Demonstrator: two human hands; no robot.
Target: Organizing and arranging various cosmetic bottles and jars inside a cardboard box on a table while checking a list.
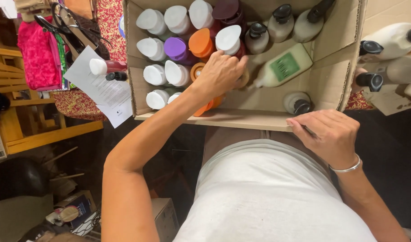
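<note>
1. Reaching into the cardboard box (335, 80), the left hand (221, 71) curls its fingers down over an orange-capped bottle (197, 70) in the middle of the box, among upright bottles.
2. Resting on the near rim at the right, the right hand (329, 134) lies with fingers pressed together, steadying the box.
3. Lifting carelessly could knock the white-capped bottles (163, 74) just left, since they stand tightly packed.
4. A pale bottle with a green label (284, 67) lies tilted just to the right and could roll.

The cardboard box (331, 80) holds upright capped bottles (178, 49) (one pale bottle (284, 67) lies flat on its floor).
</note>
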